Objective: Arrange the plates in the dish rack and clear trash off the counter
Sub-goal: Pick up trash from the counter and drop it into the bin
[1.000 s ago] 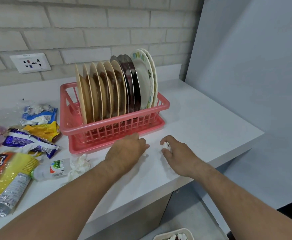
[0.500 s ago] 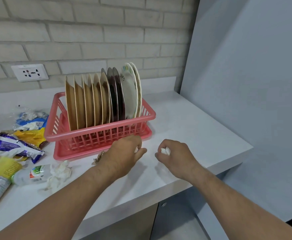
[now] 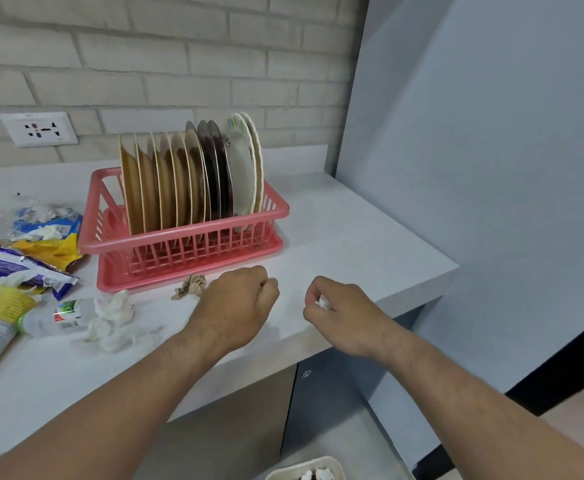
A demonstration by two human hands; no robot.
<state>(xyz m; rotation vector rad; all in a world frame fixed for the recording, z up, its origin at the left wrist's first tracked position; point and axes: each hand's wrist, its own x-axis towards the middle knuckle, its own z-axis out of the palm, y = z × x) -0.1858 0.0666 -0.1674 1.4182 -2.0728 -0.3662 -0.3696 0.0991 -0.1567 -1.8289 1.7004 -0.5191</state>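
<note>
Two-handed: pinching tissue (image 3: pixel 322 302) in right hand (image 3: pixel 344 311), clenching left hand (image 3: pixel 236 301), nothing showing inside, nearer brown wad (image 3: pixel 190 287) at nine o'clock.

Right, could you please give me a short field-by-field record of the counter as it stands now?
Plates: upright in a row in the pink dish rack
Left hand: fingers curled, beside the brown paper wad; contents hidden
Right hand: pinches a white scrap
Trash on counter: wrappers, small bottle, white tissue, left of the rack
Bin: rim visible below the counter edge
</note>
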